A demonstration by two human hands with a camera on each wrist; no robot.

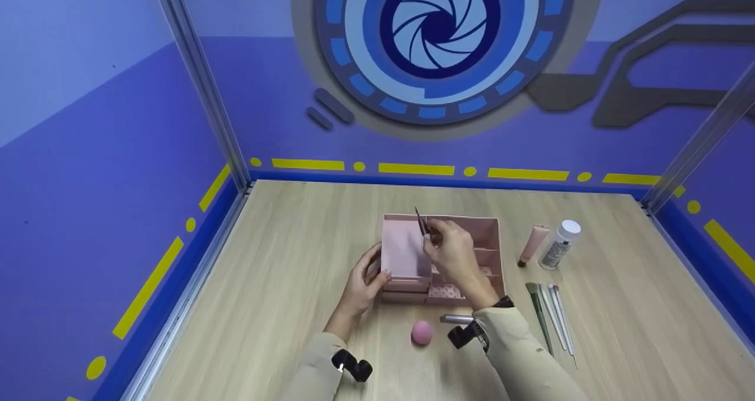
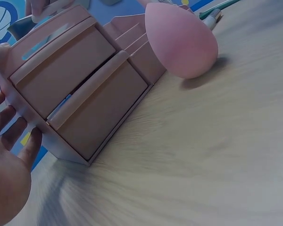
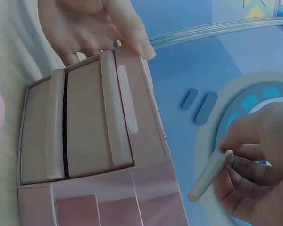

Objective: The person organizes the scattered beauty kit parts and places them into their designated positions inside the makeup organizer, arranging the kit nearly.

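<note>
A pink desktop organizer (image 1: 407, 247) stands on the table, with two drawers in its left front and open compartments on its right. My left hand (image 1: 361, 280) rests against its left side, fingers (image 2: 12, 134) spread along the wall and thumb at the upper front corner. Above the organizer, my right hand (image 1: 454, 247) pinches a slim stick-shaped item (image 3: 210, 176) between thumb and fingers. That stick looks dark in the head view and pale at one end in the right wrist view; its kind is unclear. A pink makeup sponge (image 1: 422, 333) lies in front of the organizer.
A silver tube (image 1: 456, 318) lies partly hidden by the right wrist. To the right are a pink squeeze tube (image 1: 534, 245), a white-capped bottle (image 1: 559, 246), a green makeup brush (image 1: 538, 312) and several pale slim brushes (image 1: 557, 315). Walls edge the table behind and at the sides.
</note>
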